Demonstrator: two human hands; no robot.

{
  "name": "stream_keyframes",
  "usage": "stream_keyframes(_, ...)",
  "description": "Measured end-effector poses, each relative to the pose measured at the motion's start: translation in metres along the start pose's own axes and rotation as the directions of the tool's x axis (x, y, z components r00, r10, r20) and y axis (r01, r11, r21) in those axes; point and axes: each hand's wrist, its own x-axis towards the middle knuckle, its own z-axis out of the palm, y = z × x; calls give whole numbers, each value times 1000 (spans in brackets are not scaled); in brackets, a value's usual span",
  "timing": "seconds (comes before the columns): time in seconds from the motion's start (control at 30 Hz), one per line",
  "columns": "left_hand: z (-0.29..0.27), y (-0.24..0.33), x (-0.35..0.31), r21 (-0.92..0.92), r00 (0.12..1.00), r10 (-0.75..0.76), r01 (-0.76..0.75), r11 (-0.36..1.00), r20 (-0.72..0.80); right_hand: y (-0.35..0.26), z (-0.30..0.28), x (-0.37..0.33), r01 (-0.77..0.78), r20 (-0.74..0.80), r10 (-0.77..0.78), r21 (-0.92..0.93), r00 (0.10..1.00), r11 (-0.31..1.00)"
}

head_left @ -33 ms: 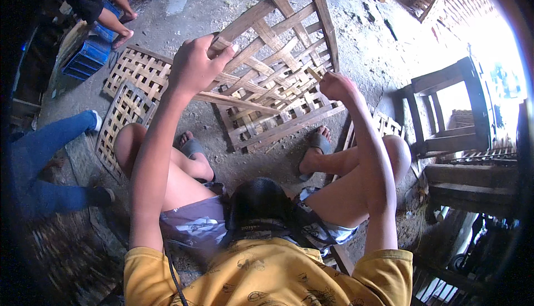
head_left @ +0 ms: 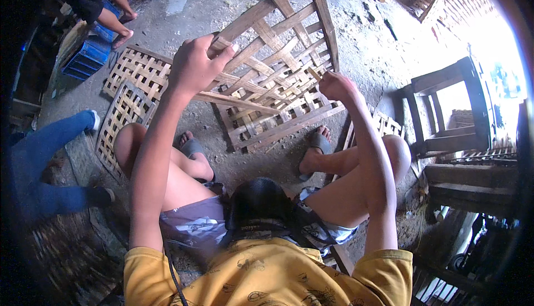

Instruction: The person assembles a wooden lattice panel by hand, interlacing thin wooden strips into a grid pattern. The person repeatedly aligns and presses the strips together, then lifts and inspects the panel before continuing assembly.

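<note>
My left hand (head_left: 198,64) is closed on the left edge of a wooden-framed lattice panel (head_left: 272,37), holding it raised and tilted, thumb across a strip. Its slats cross diagonally inside the frame. Beneath and behind it, a second woven lattice panel (head_left: 245,131) rests on the floor in front of my feet, partly covered. At the right side of the raised panel, my right hand (head_left: 337,87) is closed round a short, narrow wooden piece (head_left: 314,73) whose end sticks out toward the lattice. The rest of that piece is hidden in my fist.
More woven panels (head_left: 123,121) lie by my left knee, and another (head_left: 387,123) by my right. A wooden stool-like frame (head_left: 451,106) stands at right. Blue crates (head_left: 86,60) sit at far left beside a person's bare legs (head_left: 115,25). Another person's blue trousers (head_left: 61,139) are close on my left.
</note>
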Motion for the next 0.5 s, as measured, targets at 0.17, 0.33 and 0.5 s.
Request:
stream_keyframes(0.17, 0, 7, 7, -17, 1000, 13, -13, 1000, -11, -5, 2, 0, 102, -68, -100, 28, 993, 994)
stream_keyframes(0.33, -1, 0, 5, -21, 1000, -31, 31, 999, -4, -24, 13, -11, 214, 48, -212, -38, 976, 976)
stream_keyframes(0.5, -1, 2, 6, -30, 1000, -30, 30, 999, -9, -31, 7, -26, 256, 56, -251, -113, 966, 960)
